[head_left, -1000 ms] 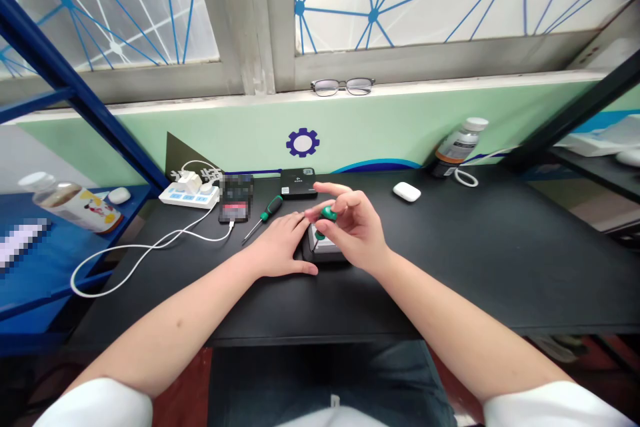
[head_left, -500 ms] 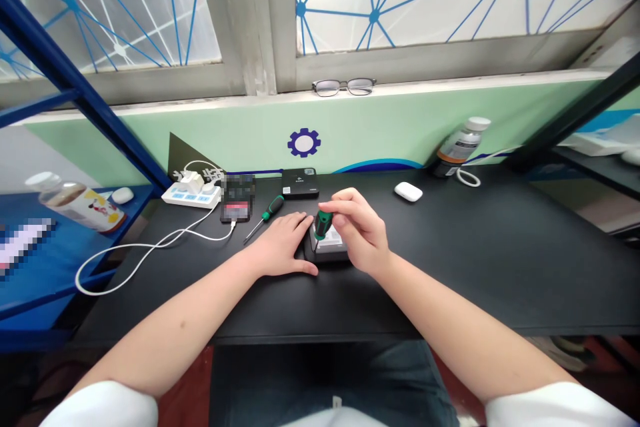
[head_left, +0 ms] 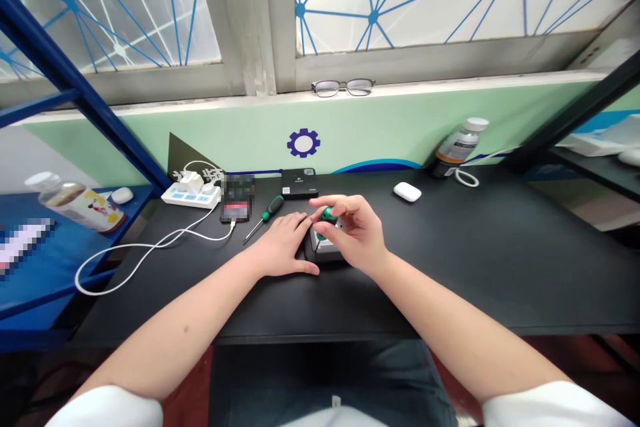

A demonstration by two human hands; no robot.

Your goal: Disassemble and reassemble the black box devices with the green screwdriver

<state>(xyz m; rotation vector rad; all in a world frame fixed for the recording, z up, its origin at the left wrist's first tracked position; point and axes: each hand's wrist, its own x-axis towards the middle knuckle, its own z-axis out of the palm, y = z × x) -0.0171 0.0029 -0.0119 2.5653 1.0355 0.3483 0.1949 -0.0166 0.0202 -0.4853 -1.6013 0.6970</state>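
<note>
A small dark device with a silver label (head_left: 324, 250) lies on the black desk (head_left: 475, 260) in front of me. My left hand (head_left: 283, 245) rests flat on the desk with fingers stretched out, touching the device's left side. My right hand (head_left: 353, 230) pinches the green handle of a small screwdriver (head_left: 326, 217) that stands tip down on the device. A second green-handled screwdriver (head_left: 264, 217) lies on the desk just left of my left hand.
A phone (head_left: 237, 199) on a white cable (head_left: 150, 250), a white power strip (head_left: 191, 193) and a black box (head_left: 299, 183) sit at the back. A white earbud case (head_left: 407, 191) and a tilted bottle (head_left: 457, 143) are right. Glasses (head_left: 343, 87) lie on the sill. Another bottle (head_left: 75, 203) lies on the blue shelf.
My right hand has turned on the screwdriver handle: the fingers closed round it half a second ago and are now spread again in a pinch. My left hand has stayed put.
</note>
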